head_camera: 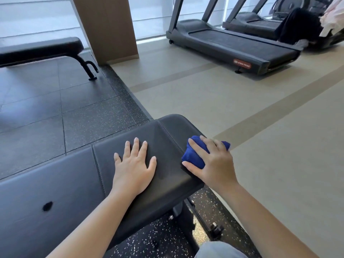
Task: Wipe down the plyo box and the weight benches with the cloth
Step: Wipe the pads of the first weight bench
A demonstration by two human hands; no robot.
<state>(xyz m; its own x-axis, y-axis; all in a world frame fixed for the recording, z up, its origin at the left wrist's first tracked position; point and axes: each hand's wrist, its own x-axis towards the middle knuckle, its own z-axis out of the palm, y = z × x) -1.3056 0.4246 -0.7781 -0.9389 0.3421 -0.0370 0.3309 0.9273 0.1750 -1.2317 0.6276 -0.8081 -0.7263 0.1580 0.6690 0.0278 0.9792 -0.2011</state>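
The room is a gym. Black speckled rubber floor tiles cover the left, and a beige floor with darker stripes runs to the right. Along the back are blinded windows and a wood-faced pillar. Two treadmills stand side by side on the beige floor, with dark and pale fabric draped just beside them at the top right. A second bench stands on the tiles by the windows, well apart.

The near weight bench, padded in black with stitched seams, crosses the foreground. A small dark spot marks its top toward the left. The left grip lies flat on the pad top near the end edge, fingers straight and spread, holding nothing. The right grip curls over the bunched blue cloth and presses it against the bench's end edge, where the top rolls down.
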